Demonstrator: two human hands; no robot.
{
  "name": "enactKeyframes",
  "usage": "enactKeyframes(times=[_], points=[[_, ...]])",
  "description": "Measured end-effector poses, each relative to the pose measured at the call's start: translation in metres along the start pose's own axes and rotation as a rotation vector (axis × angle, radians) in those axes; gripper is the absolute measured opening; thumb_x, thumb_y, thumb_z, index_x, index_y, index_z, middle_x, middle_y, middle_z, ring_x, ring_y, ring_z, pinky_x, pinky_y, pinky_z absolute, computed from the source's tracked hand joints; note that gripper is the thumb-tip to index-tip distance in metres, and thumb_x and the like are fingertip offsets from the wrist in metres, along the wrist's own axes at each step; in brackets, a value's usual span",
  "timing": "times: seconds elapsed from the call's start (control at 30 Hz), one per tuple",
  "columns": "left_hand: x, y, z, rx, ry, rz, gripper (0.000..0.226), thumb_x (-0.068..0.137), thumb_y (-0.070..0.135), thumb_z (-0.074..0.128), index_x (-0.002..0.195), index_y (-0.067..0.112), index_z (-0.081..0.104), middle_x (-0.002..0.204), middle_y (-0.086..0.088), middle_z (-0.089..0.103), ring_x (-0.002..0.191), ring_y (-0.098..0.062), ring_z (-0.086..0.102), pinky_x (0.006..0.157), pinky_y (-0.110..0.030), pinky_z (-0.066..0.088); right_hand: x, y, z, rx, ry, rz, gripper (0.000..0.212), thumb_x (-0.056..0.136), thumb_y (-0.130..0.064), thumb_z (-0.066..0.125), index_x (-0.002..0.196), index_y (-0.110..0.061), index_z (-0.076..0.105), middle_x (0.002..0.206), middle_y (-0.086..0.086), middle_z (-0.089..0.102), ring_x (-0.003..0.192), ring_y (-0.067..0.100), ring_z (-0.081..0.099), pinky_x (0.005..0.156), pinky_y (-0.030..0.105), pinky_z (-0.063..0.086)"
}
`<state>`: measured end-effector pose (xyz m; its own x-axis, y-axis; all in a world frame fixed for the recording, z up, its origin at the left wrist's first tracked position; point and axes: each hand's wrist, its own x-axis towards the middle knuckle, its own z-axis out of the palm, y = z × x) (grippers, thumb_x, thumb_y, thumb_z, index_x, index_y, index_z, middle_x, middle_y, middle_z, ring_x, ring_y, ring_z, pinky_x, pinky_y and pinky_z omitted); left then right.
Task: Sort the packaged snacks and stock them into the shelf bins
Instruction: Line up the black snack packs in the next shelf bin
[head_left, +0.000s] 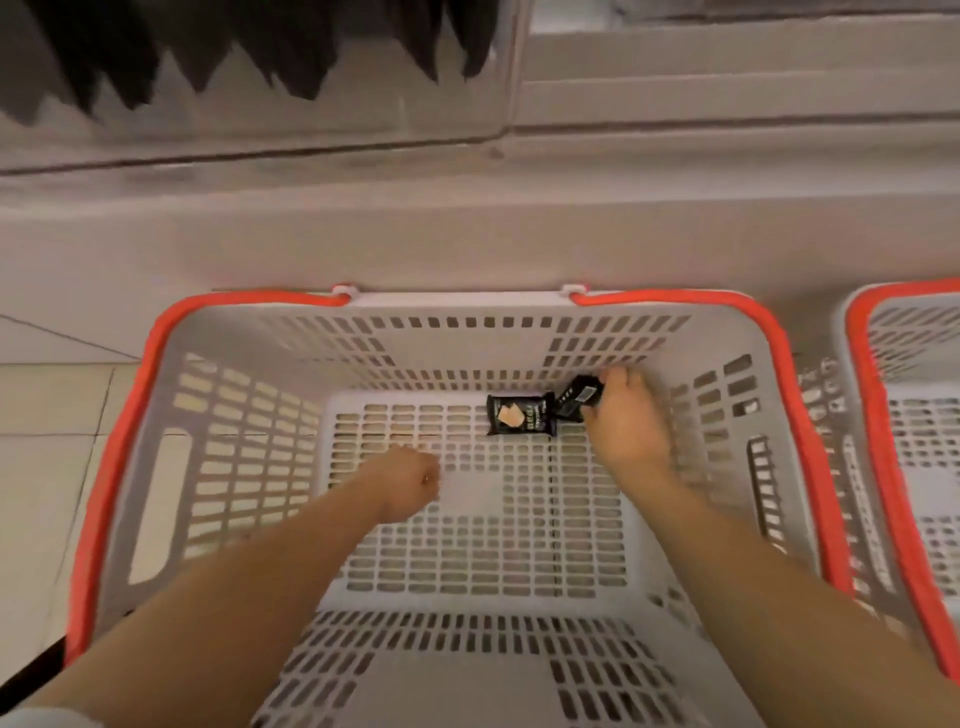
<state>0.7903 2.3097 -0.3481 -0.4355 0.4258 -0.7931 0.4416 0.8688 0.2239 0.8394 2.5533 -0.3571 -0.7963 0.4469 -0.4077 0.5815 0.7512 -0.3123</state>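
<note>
Reaching into the basket (171, 332), one packet (577, 396) is pinched by the right hand (626, 415) for lifting out, another packet (521, 414) lies beside it, and the left hand (410, 483) is curled, holding nothing.

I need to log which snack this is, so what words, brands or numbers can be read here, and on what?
Nothing reads clearly.
Black snack packet lying in the basket: pale print beside a cracker picture, too blurred to read.
Black snack packet in the right hand: a white label patch, too small to read.
Basket: no text visible.
</note>
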Motion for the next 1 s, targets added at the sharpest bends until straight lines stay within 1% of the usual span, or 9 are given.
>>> enactKeyframes(times=[0.17,0.3,0.43,0.53,0.6,0.7,0.8,0.93,1.0], points=[[0.014,0.013,0.019,-0.251,0.06,0.004,0.024,0.098,0.024,0.04,0.11,0.015,0.058,0.104,-0.005,0.063,0.082,-0.018,0.057,0.07,-0.028,0.045,-0.004,0.017,0.009,-0.263,0.099,-0.153,0.029,0.09,-0.008,0.05,0.119,-0.01,0.047,0.127,0.013,0.046,0.115,0.03,0.044,0.084,0.038,0.043],[0.013,0.034,0.025,-0.311,0.187,0.063,0.037,0.097,0.021,0.042,0.134,0.018,0.044,0.128,-0.002,0.051,0.102,-0.019,0.056,0.083,-0.029,0.046,-0.018,0.026,0.009,-0.374,0.025,-0.341,0.017,0.089,-0.01,0.054,0.104,-0.013,0.047,0.101,0.004,0.062,0.085,0.022,0.056,0.055,0.03,0.037],[0.006,0.051,0.029,-0.22,0.488,0.194,0.053,0.095,0.031,0.046,0.144,0.019,0.028,0.145,0.001,0.032,0.13,-0.017,0.035,0.103,-0.029,0.034,-0.036,0.011,0.017,0.105,-0.021,-0.282,0.021,0.088,-0.026,0.058,0.091,-0.021,0.037,0.076,-0.009,0.054,0.06,0.011,0.051,0.044,0.025,0.032],[0.0,0.054,0.035,-0.132,0.573,0.244,0.063,0.092,0.04,0.05,0.144,0.015,0.025,0.147,-0.001,0.03,0.137,-0.017,0.026,0.113,-0.03,0.021,-0.051,-0.01,0.025,0.571,-0.198,-0.209,0.025,0.083,-0.021,0.065,0.08,-0.027,0.041,0.069,-0.011,0.054,0.057,-0.002,0.049,0.051,0.015,0.038],[-0.004,0.05,0.038,-0.195,0.591,0.25,0.064,0.09,0.038,0.055,0.143,0.012,0.029,0.144,-0.002,0.035,0.133,-0.017,0.032,0.109,-0.026,0.025,-0.056,-0.021,0.027,0.759,-0.319,-0.165,0.023,0.082,-0.021,0.065,0.08,-0.029,0.044,0.077,-0.003,0.061,0.067,0.003,0.055,0.064,0.021,0.046],[-0.015,0.039,0.041,-0.372,0.622,0.189,0.056,0.089,0.029,0.06,0.138,0.014,0.037,0.131,0.0,0.047,0.114,-0.016,0.051,0.085,-0.021,0.042,-0.054,-0.029,0.029,0.887,-0.543,-0.144,0.012,0.086,-0.024,0.064,0.087,-0.025,0.052,0.084,-0.002,0.068,0.081,0.013,0.064,0.078,0.033,0.052],[-0.024,0.027,0.044,-0.748,0.515,0.005,0.047,0.09,0.026,0.059,0.133,0.019,0.043,0.114,0.008,0.056,0.096,-0.011,0.06,0.074,-0.017,0.048,-0.038,-0.03,0.034,0.741,-0.587,-0.22,0.007,0.09,-0.032,0.059,0.09,-0.026,0.057,0.091,-0.011,0.067,0.084,0.005,0.062,0.077,0.025,0.046],[-0.03,0.018,0.029,-1.752,0.242,-0.325,0.021,0.093,0.021,0.055,0.111,0.012,0.058,0.101,-0.006,0.068,0.08,-0.02,0.07,0.069,-0.031,0.055,-0.003,-0.023,0.042,0.317,-0.22,-0.253,0.03,0.093,-0.034,0.054,0.113,-0.013,0.057,0.12,0.006,0.056,0.109,0.022,0.051,0.09,0.033,0.044],[-0.033,0.012,0.023,-1.963,0.193,-0.289,0.022,0.095,0.022,0.05,0.11,0.008,0.058,0.098,-0.013,0.07,0.073,-0.022,0.07,0.064,-0.031,0.056,0.007,-0.02,0.049,0.089,-0.181,-0.316,0.043,0.094,-0.032,0.051,0.131,-0.011,0.047,0.136,0.009,0.046,0.125,0.027,0.04,0.101,0.039,0.039]])
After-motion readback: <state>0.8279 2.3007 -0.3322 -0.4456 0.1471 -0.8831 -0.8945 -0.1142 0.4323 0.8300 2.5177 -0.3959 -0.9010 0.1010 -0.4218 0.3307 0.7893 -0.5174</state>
